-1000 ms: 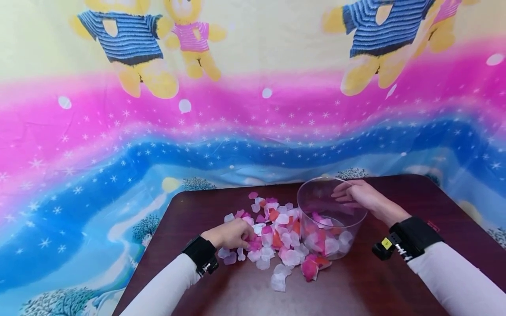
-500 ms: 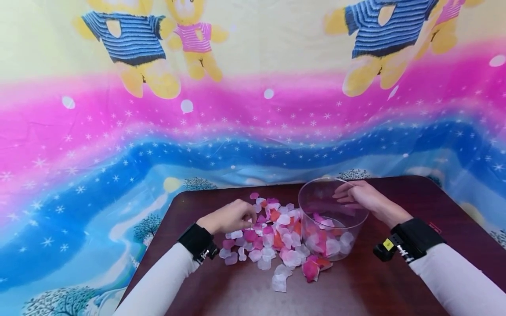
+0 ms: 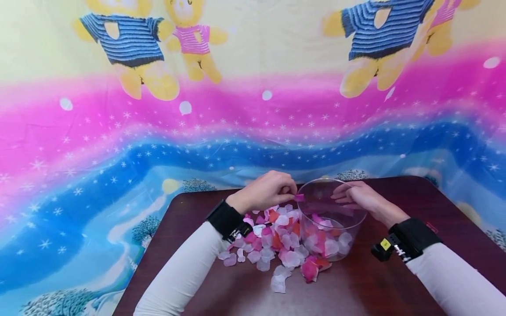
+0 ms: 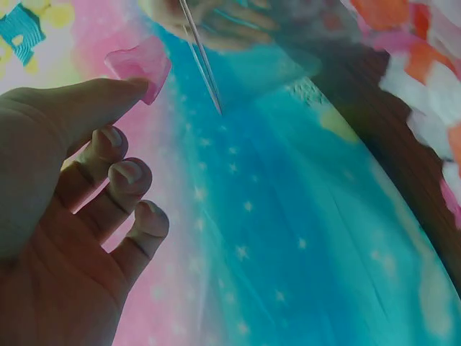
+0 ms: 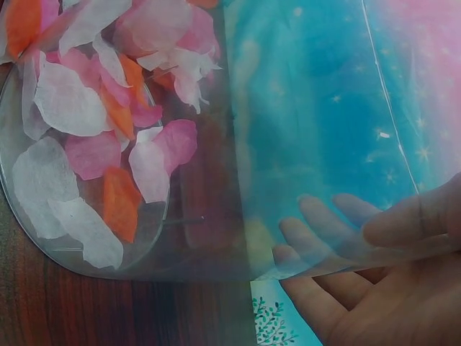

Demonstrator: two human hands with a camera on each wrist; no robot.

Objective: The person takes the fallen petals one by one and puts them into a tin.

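A clear plastic bucket (image 3: pixel 333 228) stands on the table with pink, white and orange petals (image 5: pixel 94 155) lying on its bottom. My left hand (image 3: pixel 265 189) pinches a pink petal (image 4: pixel 140 65) between thumb and index finger, right by the bucket's left rim; its other fingers are curled loosely. On the far right side, my right hand (image 3: pixel 367 198) holds the bucket near its rim. In the right wrist view its fingers (image 5: pixel 317 231) show through the transparent wall, with the thumb near the rim. A loose heap of artificial petals (image 3: pixel 272 243) spreads left of the bucket, partly behind my left forearm.
The dark reddish-brown table (image 3: pixel 340 294) has rounded far corners. A few petals (image 3: pixel 279 281) lie apart toward the front. Behind the table hangs a colourful backdrop cloth (image 3: pixel 253 131) printed with bears and snowflakes.
My left hand has risen from the petal heap and moved right to the bucket's rim, carrying a pink petal. The right hand and the bucket have stayed in place.
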